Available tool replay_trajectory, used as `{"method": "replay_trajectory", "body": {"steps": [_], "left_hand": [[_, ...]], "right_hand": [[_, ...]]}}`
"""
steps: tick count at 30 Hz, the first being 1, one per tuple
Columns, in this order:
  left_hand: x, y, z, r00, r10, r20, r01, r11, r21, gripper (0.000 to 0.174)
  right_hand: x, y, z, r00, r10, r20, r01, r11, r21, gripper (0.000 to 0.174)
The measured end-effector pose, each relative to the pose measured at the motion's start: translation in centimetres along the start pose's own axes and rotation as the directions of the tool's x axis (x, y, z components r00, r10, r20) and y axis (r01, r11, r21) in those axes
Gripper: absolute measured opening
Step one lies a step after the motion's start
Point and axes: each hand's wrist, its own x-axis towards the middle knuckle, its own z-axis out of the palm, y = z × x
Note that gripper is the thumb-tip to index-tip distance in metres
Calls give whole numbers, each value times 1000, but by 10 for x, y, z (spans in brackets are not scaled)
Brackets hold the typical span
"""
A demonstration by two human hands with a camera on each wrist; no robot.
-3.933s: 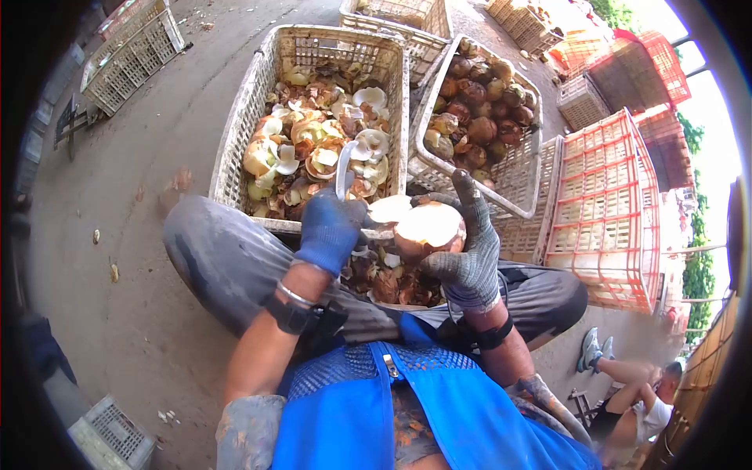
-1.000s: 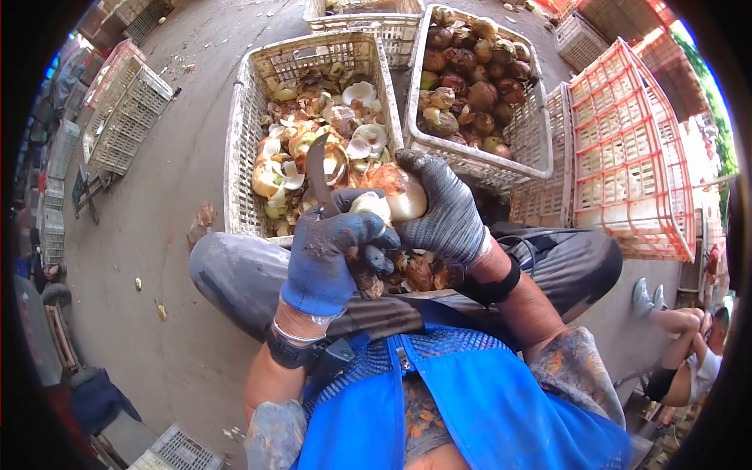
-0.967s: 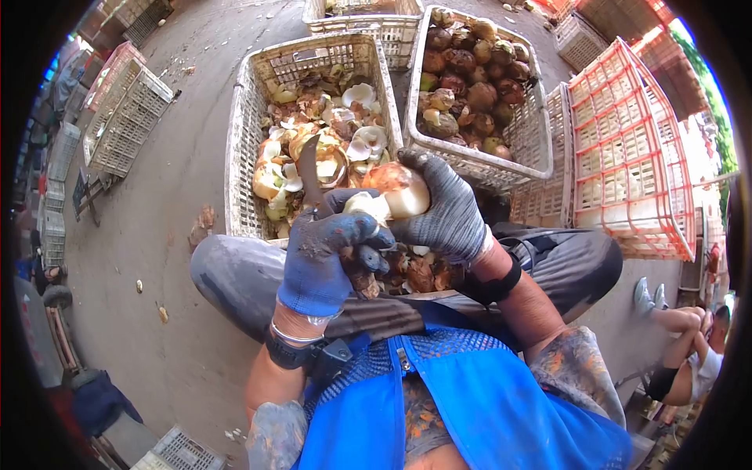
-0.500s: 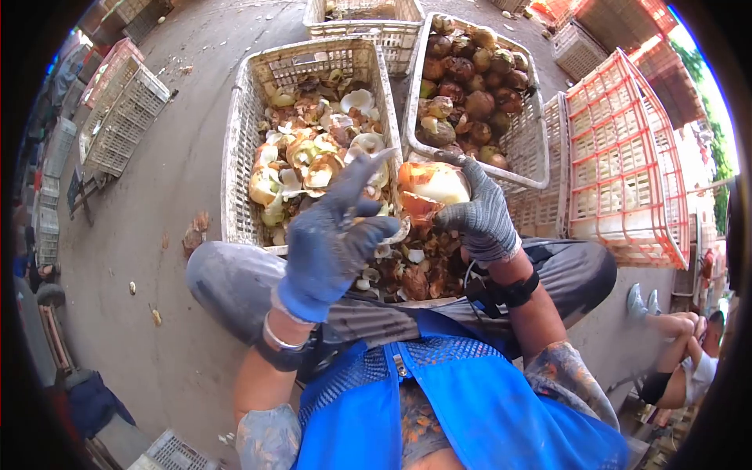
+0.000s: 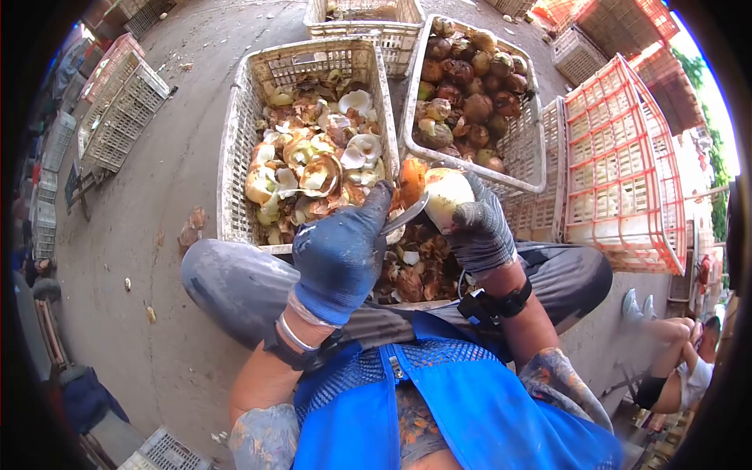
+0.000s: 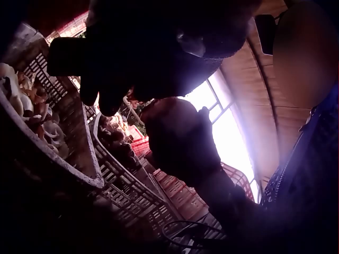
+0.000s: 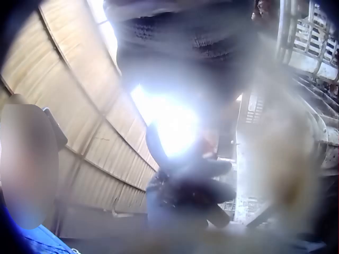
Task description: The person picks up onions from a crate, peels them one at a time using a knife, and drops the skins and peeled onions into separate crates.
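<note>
In the head view my left hand (image 5: 341, 251), in a blue, dirt-darkened glove, grips a knife (image 5: 409, 215) whose handle is hidden in the fist. Its blade points right, with the tip right at a partly peeled onion (image 5: 448, 193). The grey-gloved right hand (image 5: 482, 229) holds that onion, thumb on its near side. White flesh shows on top, and orange-brown skin (image 5: 413, 180) stands out on its left. The left wrist view is dark, with the right hand (image 6: 183, 140) in silhouette. Blurred in the right wrist view is the left hand (image 7: 188, 193).
A crate (image 5: 229, 157) of onion peels stands ahead, beside a crate (image 5: 540, 141) of unpeeled onions. More peels (image 5: 411, 278) lie between the legs. Red-striped crates (image 5: 623, 157) are stacked at right. A seated person (image 5: 681, 360) is at lower right.
The left hand has left the onion's peel, opened its fingers and turned over; the knife blade has swung from pointing up to lying against the onion. The onion has turned and shifted right.
</note>
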Motion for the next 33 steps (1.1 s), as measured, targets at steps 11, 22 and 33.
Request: {"method": "replay_trajectory", "body": {"steps": [11, 22, 33], "left_hand": [[-13, -5, 10, 878, -386, 283, 446, 875, -191, 42], [-6, -22, 11, 757, -377, 533, 653, 405, -641, 50], [-6, -9, 19, 685, -604, 407, 669, 301, -679, 28]], "right_hand": [[-9, -1, 11, 929, 349, 126, -370, 897, 242, 72], [-4, -16, 10, 860, 372, 350, -429, 898, 99, 81], [-21, 3, 29, 802, 509, 312, -592, 609, 528, 77]]}}
